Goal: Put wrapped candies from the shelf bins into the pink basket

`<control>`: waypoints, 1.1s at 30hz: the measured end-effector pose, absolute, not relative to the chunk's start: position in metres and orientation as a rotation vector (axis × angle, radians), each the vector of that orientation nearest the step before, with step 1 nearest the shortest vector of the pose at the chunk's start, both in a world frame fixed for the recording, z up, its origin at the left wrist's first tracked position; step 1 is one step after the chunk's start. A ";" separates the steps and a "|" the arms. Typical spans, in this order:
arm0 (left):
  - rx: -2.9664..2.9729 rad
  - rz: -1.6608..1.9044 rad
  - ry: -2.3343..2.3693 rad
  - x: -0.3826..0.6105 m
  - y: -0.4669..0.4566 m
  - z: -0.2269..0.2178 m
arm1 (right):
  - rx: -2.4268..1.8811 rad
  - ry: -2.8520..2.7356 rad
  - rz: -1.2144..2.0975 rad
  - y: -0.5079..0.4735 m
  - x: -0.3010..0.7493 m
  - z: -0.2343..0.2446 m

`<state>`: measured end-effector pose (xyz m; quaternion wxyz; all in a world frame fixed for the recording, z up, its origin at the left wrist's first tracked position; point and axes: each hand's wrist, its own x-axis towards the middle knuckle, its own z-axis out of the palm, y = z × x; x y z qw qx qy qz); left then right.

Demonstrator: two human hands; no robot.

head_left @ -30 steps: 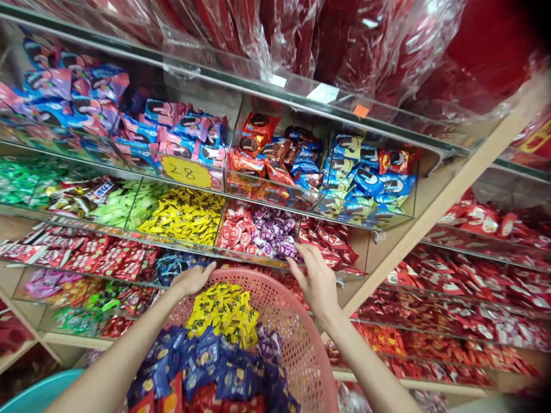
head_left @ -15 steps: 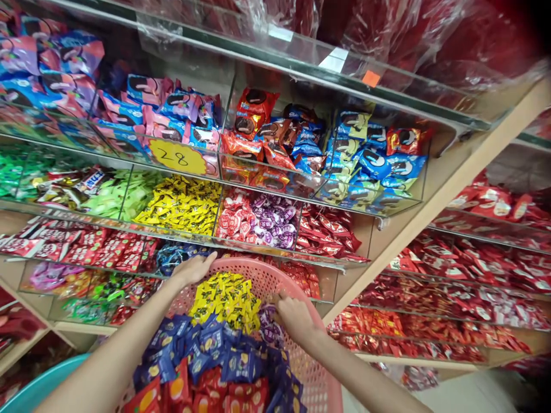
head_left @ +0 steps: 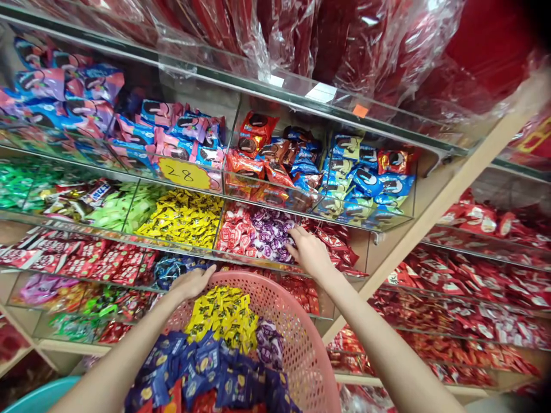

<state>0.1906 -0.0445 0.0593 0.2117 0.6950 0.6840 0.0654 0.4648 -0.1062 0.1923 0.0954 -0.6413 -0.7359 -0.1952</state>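
Note:
My left hand (head_left: pixel 192 281) grips the far rim of a pink plastic basket (head_left: pixel 301 338) held in front of me. The basket holds yellow sweets (head_left: pixel 224 312), blue packets (head_left: pixel 206 364), a few purple sweets (head_left: pixel 269 338) and red packets. My right hand (head_left: pixel 309 252) reaches over the clear front of a shelf bin into the purple wrapped sweets (head_left: pixel 275 232). Its fingers curl down among them; whether they hold any is hidden. Red and white sweets (head_left: pixel 235 232) fill the left of that bin.
Tiered clear-fronted shelves hold yellow sweets (head_left: pixel 185 215), green packets (head_left: pixel 116 206), red packets (head_left: pixel 331 238) and blue biscuit packs (head_left: pixel 370 183). A yellow price tag (head_left: pixel 184 173) reads 28. Red bagged goods hang above. A teal tub rim (head_left: pixel 30 398) shows at the bottom left.
My right hand dropped into the basket by the purple sweets half a second ago, then rose back to the shelf bin of purple sweets. My left hand stayed on the basket rim.

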 end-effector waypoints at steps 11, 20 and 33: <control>1.945 0.194 1.882 0.190 -0.043 0.058 | -2.031 -2.294 -0.629 -0.095 0.456 0.191; 1.959 0.191 1.882 0.191 -0.045 0.060 | -1.989 -2.207 -0.631 -0.104 0.460 0.192; 1.967 0.191 1.870 0.190 -0.042 0.059 | -1.904 -2.130 -0.663 -0.131 0.461 0.201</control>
